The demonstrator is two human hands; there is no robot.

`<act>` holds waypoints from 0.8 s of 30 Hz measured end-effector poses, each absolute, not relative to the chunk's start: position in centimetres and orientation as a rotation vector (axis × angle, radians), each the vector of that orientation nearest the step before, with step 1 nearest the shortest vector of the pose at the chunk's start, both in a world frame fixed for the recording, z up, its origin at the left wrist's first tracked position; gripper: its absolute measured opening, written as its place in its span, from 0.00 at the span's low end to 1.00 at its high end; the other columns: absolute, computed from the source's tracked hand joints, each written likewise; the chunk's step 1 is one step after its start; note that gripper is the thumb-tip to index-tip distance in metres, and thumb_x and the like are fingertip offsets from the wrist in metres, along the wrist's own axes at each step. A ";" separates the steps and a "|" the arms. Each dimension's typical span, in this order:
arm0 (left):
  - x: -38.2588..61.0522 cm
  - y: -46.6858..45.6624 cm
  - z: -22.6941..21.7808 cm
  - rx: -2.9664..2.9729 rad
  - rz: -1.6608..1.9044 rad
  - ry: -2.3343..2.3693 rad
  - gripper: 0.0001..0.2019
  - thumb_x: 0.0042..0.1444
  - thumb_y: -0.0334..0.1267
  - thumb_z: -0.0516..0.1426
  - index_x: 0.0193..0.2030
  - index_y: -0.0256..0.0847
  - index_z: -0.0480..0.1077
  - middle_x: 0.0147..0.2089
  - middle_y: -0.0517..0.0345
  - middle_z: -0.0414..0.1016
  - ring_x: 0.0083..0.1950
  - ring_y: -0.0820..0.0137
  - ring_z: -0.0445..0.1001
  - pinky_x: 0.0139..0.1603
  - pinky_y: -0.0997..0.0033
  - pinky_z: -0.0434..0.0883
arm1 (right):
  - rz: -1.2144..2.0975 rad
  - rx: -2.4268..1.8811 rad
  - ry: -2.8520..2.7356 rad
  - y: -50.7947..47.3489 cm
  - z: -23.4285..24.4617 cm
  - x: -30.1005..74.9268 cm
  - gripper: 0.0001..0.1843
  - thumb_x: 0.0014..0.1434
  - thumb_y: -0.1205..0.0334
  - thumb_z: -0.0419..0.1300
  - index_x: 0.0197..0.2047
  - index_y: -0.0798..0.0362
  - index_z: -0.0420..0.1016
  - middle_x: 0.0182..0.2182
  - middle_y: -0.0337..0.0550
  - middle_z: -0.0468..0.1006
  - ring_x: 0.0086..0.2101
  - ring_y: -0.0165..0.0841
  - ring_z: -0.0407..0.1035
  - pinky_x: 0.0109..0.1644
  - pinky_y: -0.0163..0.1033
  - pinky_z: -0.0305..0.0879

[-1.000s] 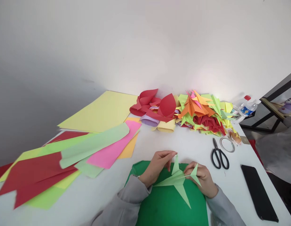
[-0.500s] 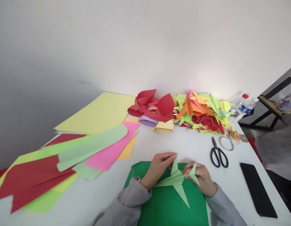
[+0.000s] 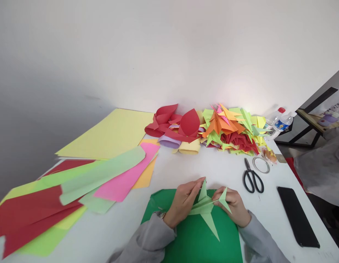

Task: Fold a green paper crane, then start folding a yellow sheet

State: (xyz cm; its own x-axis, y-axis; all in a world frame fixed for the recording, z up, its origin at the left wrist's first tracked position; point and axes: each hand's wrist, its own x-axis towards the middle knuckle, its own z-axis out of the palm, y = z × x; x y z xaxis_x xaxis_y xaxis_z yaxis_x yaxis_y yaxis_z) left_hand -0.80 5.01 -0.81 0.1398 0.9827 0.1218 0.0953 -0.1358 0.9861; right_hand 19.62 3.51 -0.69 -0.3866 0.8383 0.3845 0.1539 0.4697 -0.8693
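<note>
A pale green folded paper plane point(image 3: 204, 207), with pointed wings and a forked tail, is held between both hands above a green mat point(image 3: 202, 241). My left hand point(image 3: 184, 201) pinches the tip of its upper wing, and the palm hides part of the nose. My right hand point(image 3: 233, 206) is closed around the narrow stem near the tail on the right. Its fingertips are partly behind the paper.
Black-handled scissors point(image 3: 252, 178), a tape roll point(image 3: 261, 165) and a black phone point(image 3: 298, 216) lie to the right. Folded paper figures point(image 3: 226, 126) and curled red paper point(image 3: 189, 124) are piled along the wall. Coloured strips point(image 3: 103, 175) and yellow sheets point(image 3: 106, 135) cover the left. Bottles point(image 3: 284, 122) stand far right.
My left hand has shifted slightly, now covering more of the plane's nose while staying at the wing tip. My right hand keeps its grip. The whole view has moved a little.
</note>
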 end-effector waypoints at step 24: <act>0.9 6.1 0.0 0.762 1.082 1.134 0.14 0.45 0.47 0.64 0.26 0.36 0.77 0.26 0.50 0.78 0.31 0.64 0.75 0.30 0.69 0.71 | 0.943 -0.808 -1.886 3.6 -0.5 19.4 0.07 0.62 0.61 0.62 0.37 0.48 0.82 0.31 0.44 0.79 0.34 0.34 0.74 0.39 0.37 0.72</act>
State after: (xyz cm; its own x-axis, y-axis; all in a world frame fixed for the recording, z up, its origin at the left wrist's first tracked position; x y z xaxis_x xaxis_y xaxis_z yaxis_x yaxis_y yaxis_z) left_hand 0.87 6.08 0.00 0.0527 0.9448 -0.3233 -0.2780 0.3248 0.9040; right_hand 19.35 3.59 -0.51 -0.4255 0.8111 0.4014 0.1655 0.5058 -0.8467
